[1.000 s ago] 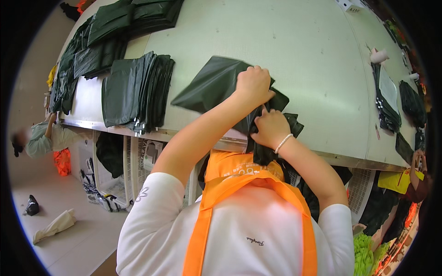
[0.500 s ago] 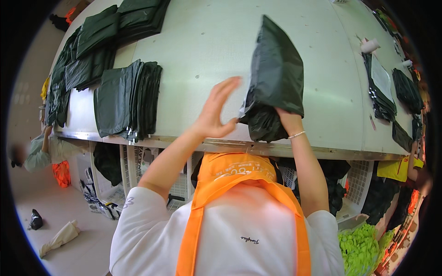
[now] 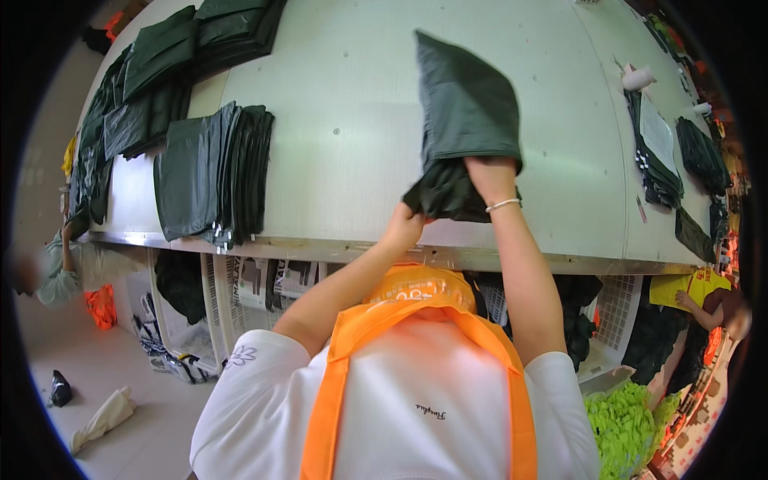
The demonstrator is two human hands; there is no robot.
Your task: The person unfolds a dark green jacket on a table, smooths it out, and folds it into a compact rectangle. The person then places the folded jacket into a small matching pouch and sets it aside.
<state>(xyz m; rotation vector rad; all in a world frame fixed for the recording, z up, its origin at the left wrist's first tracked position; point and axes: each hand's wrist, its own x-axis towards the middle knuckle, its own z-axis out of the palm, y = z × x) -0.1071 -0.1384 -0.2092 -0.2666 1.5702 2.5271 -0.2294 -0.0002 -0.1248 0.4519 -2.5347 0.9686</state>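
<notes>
A folded dark green fabric piece (image 3: pixel 468 100) stands raised over the table in front of me, its pointed corner up and its lower part bunched. My right hand (image 3: pixel 490 172) reaches into or under the fold; its fingers are covered by the cloth. At the lower left corner of the bunched part, my left hand (image 3: pixel 406 226) is closed on the fabric's edge. A neat stack of similar dark green pieces (image 3: pixel 212 172) lies to the left, along the table's front edge.
More dark green stacks (image 3: pixel 164 56) lie at the far left of the pale table (image 3: pixel 344 184). Dark pieces with a white sheet (image 3: pixel 656 132) and a white roll (image 3: pixel 638 78) are at right. White crates (image 3: pixel 616 332) stand below. Two other people (image 3: pixel 60 268) work at the sides.
My left hand has moved right and down from the air and taken hold of the fabric's lower left edge. The right hand has shifted slightly up and left with the piece, which has turned.
</notes>
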